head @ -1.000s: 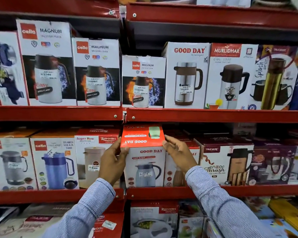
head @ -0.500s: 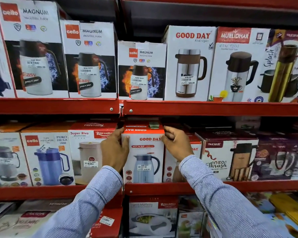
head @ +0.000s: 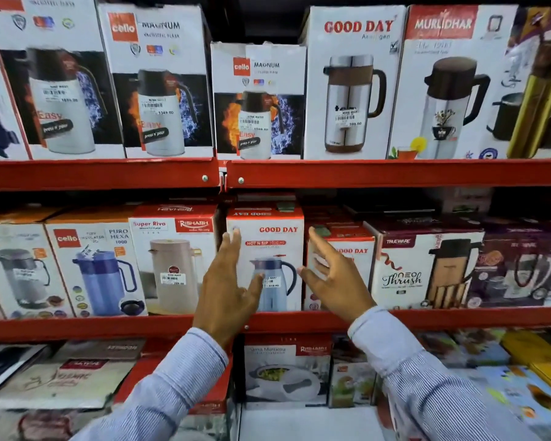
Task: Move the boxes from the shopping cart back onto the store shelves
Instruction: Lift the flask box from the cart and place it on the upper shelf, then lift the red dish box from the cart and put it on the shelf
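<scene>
The Good Day box (head: 269,249), white with a red lid and a blue-grey jug printed on its front, stands upright on the middle shelf (head: 427,316), just right of the frame's centre. It sits in the row between a Rishabh Super Riva box (head: 172,259) on its left and a second Good Day box (head: 347,253) on its right, which stands a little further back.

The left hand (head: 228,291) is in front of the box's lower left part, palm toward the shelf, fingers spread and extended, holding nothing. Whether its fingertips touch the box front cannot be told. The right hand (head: 334,278) is at the box's right edge, also open with fingers splayed and nothing in its grasp; it overlaps the second Good Day box. Both arms wear blue-and-white striped sleeves (head: 427,383) rising from the bottom of the frame.

Further left on the same shelf is a Cello Puro Hexa box (head: 93,268); to the right, a Trueware Neo Thrush box (head: 423,265). On the upper shelf (head: 395,171), across the top of the frame, stand Cello Magnum boxes (head: 258,100), a tall Good Day box (head: 352,81) and a Murlidhar box (head: 446,81). Along the bottom of the frame the lower shelf holds flatter cartons, among them a Rishabh carton (head: 287,370).
</scene>
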`<state>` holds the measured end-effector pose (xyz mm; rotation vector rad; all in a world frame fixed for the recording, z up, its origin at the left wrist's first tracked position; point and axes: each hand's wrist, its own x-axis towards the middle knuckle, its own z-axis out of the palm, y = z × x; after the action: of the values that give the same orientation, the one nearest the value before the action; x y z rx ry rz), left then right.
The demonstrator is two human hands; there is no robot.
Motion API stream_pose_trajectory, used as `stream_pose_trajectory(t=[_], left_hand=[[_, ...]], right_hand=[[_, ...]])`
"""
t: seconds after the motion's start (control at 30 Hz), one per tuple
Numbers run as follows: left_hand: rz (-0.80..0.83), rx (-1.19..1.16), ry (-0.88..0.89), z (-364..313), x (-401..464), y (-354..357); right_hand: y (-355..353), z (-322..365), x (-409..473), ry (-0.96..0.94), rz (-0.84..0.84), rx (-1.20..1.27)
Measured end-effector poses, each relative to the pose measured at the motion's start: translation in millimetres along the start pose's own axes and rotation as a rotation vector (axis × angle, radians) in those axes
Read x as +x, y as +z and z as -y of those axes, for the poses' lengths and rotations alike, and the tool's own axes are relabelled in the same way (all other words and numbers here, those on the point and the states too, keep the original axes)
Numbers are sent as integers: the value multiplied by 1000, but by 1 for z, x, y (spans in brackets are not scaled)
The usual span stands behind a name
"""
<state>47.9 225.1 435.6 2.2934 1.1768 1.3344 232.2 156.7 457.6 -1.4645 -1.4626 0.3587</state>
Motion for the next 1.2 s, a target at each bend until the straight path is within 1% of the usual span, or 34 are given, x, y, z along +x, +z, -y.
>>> stream_pose_trajectory(t=[0.13, 0.2, 0.3, 0.4, 0.5, 0.57, 0.67, 0.73, 0.8, 0.87, 0.97, 1.03, 1.1, 1.13, 1.2], left_hand=[[65, 235, 189, 12, -58, 15], [103, 339, 234, 19, -88, 25], [204, 451, 257, 31, -140, 44], [312, 520, 257, 47, -185, 63], [458, 521, 193, 58, -225, 82], [556, 517, 146, 65, -251, 96], [682, 439, 22, 79, -295, 119], [808, 381, -103, 93, -325, 136], [916, 319, -244, 113, -356, 154], [961, 198, -437, 122, -371, 168], [915, 18, -791, 123, -374, 182], [905, -96, -1020, 135, -375, 193], [843, -182, -1139, 162, -390, 212], [822, -205, -1158, 184, -407, 225], [835, -183, -1187, 196, -413, 232]], right_hand=[[8, -39, -57, -107, 2, -345], [15, -60, -91, -128, 10, -507], [28, -99, -143, -83, 54, -732], [41, -136, -185, -8, 118, -838], [50, -170, -224, 50, 196, -879], [57, -193, -249, 132, 262, -869], [69, -225, -284, 261, 350, -840], [78, -249, -308, 375, 400, -791], [87, -273, -329, 515, 488, -701], [95, -289, -342, 695, 550, -580], [103, -311, -349, 1038, 507, -328], [106, -324, -350, 1173, 492, -183], [108, -340, -352, 1198, 479, -74], [110, -349, -354, 1188, 464, -26], [113, -359, -356, 1183, 398, 82]])
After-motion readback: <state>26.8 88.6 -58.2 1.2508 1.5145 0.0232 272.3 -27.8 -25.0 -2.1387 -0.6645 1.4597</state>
